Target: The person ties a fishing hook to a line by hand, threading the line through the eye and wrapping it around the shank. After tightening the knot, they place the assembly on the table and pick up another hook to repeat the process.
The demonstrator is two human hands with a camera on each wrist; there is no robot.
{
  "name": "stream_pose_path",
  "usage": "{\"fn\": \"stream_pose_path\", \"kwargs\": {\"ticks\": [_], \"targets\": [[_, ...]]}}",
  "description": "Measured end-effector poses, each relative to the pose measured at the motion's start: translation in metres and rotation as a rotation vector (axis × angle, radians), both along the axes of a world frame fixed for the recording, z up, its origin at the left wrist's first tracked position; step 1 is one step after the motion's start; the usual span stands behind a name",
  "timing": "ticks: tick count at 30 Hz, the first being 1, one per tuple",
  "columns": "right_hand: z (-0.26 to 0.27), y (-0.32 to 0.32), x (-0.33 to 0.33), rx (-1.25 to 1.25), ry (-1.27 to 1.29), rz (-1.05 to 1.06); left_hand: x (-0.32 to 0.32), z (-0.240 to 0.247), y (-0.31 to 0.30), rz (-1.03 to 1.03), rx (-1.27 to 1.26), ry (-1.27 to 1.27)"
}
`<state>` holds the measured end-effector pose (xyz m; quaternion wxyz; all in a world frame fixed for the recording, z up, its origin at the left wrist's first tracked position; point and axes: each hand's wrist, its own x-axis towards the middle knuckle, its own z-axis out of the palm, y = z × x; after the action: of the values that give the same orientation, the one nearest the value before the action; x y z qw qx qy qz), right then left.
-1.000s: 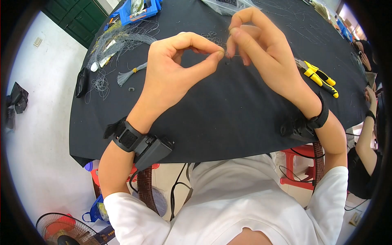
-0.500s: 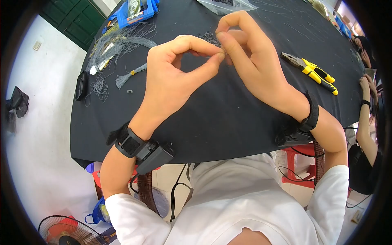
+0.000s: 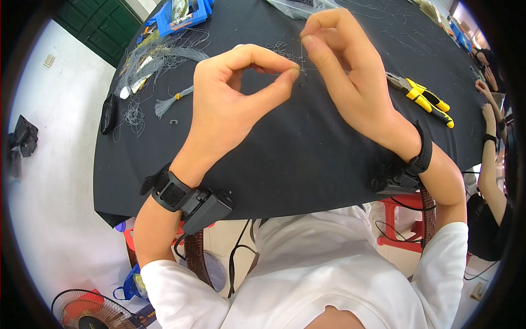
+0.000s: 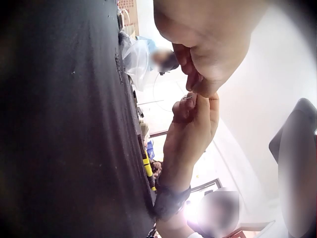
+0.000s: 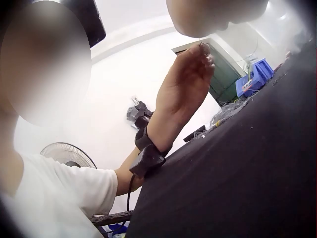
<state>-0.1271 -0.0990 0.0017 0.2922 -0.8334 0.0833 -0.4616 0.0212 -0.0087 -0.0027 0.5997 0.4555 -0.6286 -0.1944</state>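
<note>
My left hand (image 3: 227, 90) pinches the end of a thin fishing line (image 3: 302, 52) between thumb and index finger. A tiny dark hook-like piece (image 3: 302, 73) shows right at those fingertips. Just to the right, my right hand (image 3: 350, 77) is raised with thumb and index finger pinched on the line, which runs down toward the left fingertips. In the left wrist view a small shiny bit of metal (image 4: 188, 97) sits by the right hand's fingers. The right wrist view shows the left hand (image 5: 185, 91) close under the right hand (image 5: 218, 17).
Yellow-and-black pliers (image 3: 422, 98) lie to the right on the black cloth (image 3: 274, 159). At left are a tied bundle of line (image 3: 178, 97), tangled line (image 3: 164, 57), a black case (image 3: 108, 114) and a blue bin (image 3: 186, 22). Behind the hands lie small dark pieces (image 3: 280, 49) and a plastic bag (image 3: 301, 7).
My right hand first came in leftward toward the left fingertips, then drew back right and slightly up, with the line showing between them. The left hand stays nearly still.
</note>
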Motion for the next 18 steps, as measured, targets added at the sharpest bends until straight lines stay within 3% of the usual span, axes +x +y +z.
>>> {"fn": "stream_pose_path", "kwargs": {"ticks": [15,18], "targets": [[0.0014,0.0063,-0.0016,0.196,0.003,0.082,0.0029,0.0037,0.0012,0.143,-0.075,0.05],[0.0012,0.0057,-0.0011,0.135,0.018,0.057,0.0036,0.0038,0.0015,0.155,-0.081,0.057]]}}
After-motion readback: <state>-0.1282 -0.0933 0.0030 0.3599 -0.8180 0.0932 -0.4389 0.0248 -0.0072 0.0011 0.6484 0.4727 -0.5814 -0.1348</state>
